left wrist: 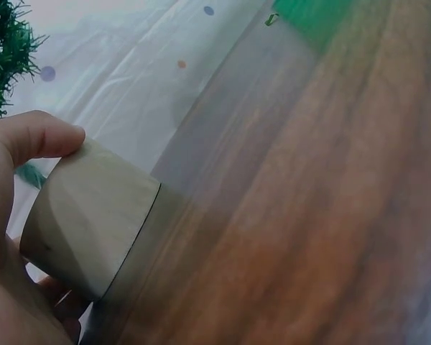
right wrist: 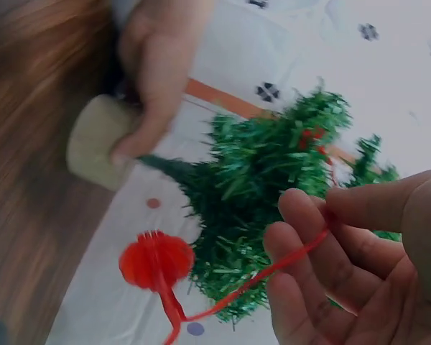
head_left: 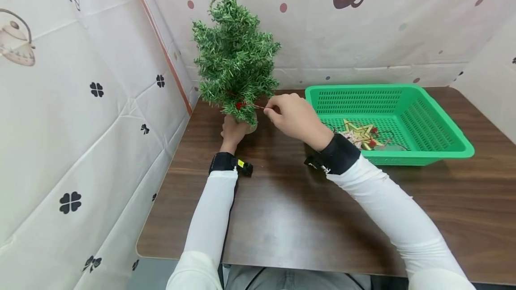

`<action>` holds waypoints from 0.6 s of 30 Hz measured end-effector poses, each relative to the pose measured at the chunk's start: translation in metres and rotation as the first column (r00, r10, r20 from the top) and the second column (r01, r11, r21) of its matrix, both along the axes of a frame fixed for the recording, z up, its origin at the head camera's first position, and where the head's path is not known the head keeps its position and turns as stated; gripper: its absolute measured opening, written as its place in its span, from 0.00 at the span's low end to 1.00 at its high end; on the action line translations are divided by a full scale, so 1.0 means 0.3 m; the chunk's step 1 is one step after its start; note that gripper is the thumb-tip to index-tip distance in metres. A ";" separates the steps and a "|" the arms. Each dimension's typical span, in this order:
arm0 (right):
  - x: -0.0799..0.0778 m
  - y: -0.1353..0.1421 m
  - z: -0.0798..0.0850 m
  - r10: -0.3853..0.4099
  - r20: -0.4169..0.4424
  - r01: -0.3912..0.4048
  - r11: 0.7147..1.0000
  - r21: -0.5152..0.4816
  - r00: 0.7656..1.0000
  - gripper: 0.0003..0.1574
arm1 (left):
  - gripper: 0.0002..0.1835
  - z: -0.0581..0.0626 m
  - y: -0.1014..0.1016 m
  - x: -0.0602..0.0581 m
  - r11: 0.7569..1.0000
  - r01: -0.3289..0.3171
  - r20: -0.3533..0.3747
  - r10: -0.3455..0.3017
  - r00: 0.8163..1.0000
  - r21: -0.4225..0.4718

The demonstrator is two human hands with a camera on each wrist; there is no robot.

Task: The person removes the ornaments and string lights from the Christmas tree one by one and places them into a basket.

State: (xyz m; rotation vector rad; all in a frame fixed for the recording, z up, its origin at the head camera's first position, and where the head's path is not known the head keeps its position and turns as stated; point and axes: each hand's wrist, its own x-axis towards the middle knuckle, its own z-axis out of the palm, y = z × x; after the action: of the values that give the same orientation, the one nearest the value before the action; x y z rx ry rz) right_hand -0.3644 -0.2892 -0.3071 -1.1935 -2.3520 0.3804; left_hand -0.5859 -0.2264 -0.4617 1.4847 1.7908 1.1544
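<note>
A small green artificial Christmas tree (head_left: 238, 53) stands upright at the table's back left. My left hand (head_left: 234, 131) grips its pale round base (left wrist: 93, 215), with the thumb along the top edge. Just right of the lower branches, my right hand (head_left: 294, 113) pinches a thin red cord (right wrist: 273, 266) between thumb and fingertips. From that cord hangs a small red lantern-like ornament (right wrist: 156, 260), ribbed and rounded. The head view shows the cord stretched between the hand and a red bit at the lower branches. Another red bit (right wrist: 312, 136) shows among the branches in the right wrist view.
To the right stands a green plastic basket (head_left: 439, 151). Inside lie a gold star (head_left: 359, 132), several small red pieces and other ornaments. Patterned white sheets (head_left: 322, 35) hang behind and at the left of the brown table (head_left: 274, 218).
</note>
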 end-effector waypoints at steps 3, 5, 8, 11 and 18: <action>0.002 -0.018 -0.016 -0.021 -0.092 0.022 1.000 0.004 0.995 0.12 | 0.29 -0.007 -0.006 -0.013 1.000 0.026 0.032 -0.026 0.999 -0.013; 0.001 -0.031 -0.026 -0.041 -0.155 0.043 0.999 0.009 0.987 0.11 | 0.37 -0.013 -0.010 -0.021 0.999 0.036 0.042 -0.035 0.999 -0.027; -0.001 -0.052 -0.037 -0.078 -0.235 0.084 0.996 0.017 0.969 0.11 | 0.46 -0.017 -0.020 -0.025 0.998 0.054 0.060 -0.051 0.997 -0.044; -0.005 -0.067 -0.039 -0.093 -0.312 0.110 0.993 0.037 0.945 0.11 | 0.49 -0.015 -0.016 -0.027 0.996 0.060 0.040 -0.058 0.998 -0.063; -0.005 -0.084 -0.015 -0.072 -0.469 0.128 0.988 0.090 0.880 0.10 | 0.47 0.008 -0.001 -0.048 0.996 0.082 0.017 -0.081 0.997 -0.034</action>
State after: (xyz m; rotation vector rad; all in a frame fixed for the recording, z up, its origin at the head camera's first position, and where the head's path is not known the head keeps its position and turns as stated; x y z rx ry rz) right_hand -0.3660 -0.3143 -0.3115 -1.0266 -1.8634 0.4307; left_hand -0.6004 -0.2266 -0.4593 1.5101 1.7149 1.0871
